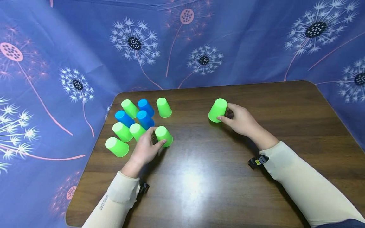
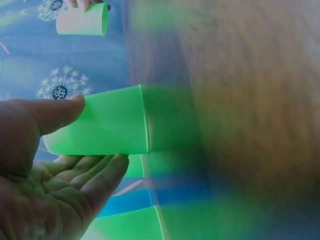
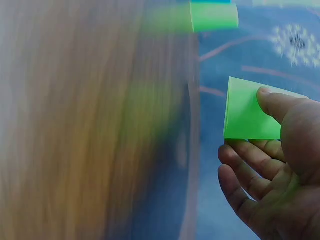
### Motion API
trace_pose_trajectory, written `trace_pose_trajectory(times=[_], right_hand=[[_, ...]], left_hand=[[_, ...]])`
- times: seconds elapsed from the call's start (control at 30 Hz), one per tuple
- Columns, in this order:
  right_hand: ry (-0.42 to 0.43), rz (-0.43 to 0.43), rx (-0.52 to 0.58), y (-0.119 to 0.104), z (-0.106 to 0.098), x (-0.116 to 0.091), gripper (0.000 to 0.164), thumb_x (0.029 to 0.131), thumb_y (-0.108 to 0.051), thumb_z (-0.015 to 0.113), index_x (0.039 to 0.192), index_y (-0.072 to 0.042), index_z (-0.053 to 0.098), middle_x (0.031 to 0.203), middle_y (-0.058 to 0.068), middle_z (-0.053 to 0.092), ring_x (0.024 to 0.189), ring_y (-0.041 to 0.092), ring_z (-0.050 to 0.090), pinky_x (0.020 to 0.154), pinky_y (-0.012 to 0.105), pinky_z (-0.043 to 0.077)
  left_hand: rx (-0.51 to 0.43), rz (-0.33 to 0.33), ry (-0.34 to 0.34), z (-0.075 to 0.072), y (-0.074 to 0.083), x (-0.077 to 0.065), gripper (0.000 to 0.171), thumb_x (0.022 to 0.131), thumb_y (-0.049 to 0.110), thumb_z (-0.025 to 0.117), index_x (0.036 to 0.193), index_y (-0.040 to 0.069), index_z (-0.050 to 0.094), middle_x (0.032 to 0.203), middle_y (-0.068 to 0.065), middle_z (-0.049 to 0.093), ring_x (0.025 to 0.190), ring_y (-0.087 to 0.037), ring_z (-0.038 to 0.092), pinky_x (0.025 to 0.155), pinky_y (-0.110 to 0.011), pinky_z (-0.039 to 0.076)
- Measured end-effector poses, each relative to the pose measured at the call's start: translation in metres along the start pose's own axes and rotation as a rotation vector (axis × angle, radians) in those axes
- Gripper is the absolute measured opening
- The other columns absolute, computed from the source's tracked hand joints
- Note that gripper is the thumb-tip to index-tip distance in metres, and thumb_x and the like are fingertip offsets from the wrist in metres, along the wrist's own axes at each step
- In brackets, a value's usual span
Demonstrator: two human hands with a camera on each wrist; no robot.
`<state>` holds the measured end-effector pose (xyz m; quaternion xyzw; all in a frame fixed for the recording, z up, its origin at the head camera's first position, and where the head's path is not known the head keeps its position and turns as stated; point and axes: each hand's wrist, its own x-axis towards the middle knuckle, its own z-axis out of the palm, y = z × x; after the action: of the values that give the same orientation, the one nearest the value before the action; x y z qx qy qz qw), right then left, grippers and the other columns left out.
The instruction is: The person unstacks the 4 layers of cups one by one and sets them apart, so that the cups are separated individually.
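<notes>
My left hand (image 1: 144, 151) holds an upside-down green plastic cup (image 1: 164, 136) between thumb and fingers at the front right of the cup group. In the left wrist view the thumb lies on one side of this cup (image 2: 110, 122) and the fingers on the other, its rim close to the tabletop. Farther right, my right hand (image 1: 242, 120) pinches another upside-down green cup (image 1: 218, 110). The right wrist view shows that cup (image 3: 247, 112) between thumb and fingers, its rim a little above the table.
Left of the hands stand three blue cups (image 1: 124, 118) and several green cups (image 1: 117, 147), all upside down and close together. One green cup (image 1: 163, 107) stands slightly apart behind them. The brown wooden table (image 1: 228, 190) meets a blue dandelion-print cloth (image 1: 245, 47) at the back.
</notes>
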<state>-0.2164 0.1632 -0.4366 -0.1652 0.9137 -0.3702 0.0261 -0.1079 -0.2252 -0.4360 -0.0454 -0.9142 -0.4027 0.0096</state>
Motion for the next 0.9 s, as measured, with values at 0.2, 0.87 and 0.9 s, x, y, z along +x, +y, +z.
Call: trace_pose_trajectory(times=[0.2, 0.87, 0.9], right_hand=[[-0.05, -0.082, -0.036, -0.026, 0.017, -0.003, 0.048, 0.098, -0.039, 0.076, 0.133, -0.01, 0.062, 0.118, 0.008, 0.068, 0.099, 0.027, 0.066, 0.084, 0.047, 0.055], [-0.162, -0.204, -0.09, -0.072, 0.072, 0.004, 0.061, 0.095, -0.037, 0.08, 0.143, -0.006, 0.059, 0.135, 0.01, 0.066, 0.121, 0.029, 0.064, 0.103, 0.049, 0.052], [-0.163, -0.211, -0.094, -0.073, 0.075, 0.005, 0.06, 0.095, -0.037, 0.08, 0.142, -0.006, 0.06, 0.135, 0.01, 0.066, 0.121, 0.029, 0.065, 0.103, 0.049, 0.053]], left_hand=[[0.007, 0.004, 0.003, 0.001, 0.002, 0.001, 0.05, 0.093, 0.017, 0.083, 0.132, 0.0, 0.058, 0.123, -0.016, 0.068, 0.116, -0.033, 0.062, 0.102, -0.052, 0.051], [-0.001, 0.012, 0.01, 0.001, 0.002, -0.001, 0.049, 0.092, 0.016, 0.083, 0.131, -0.001, 0.058, 0.122, -0.016, 0.068, 0.115, -0.033, 0.062, 0.101, -0.051, 0.051], [-0.003, 0.011, 0.011, 0.0, 0.002, -0.001, 0.049, 0.092, 0.016, 0.083, 0.131, -0.001, 0.058, 0.122, -0.016, 0.068, 0.115, -0.032, 0.062, 0.101, -0.05, 0.051]])
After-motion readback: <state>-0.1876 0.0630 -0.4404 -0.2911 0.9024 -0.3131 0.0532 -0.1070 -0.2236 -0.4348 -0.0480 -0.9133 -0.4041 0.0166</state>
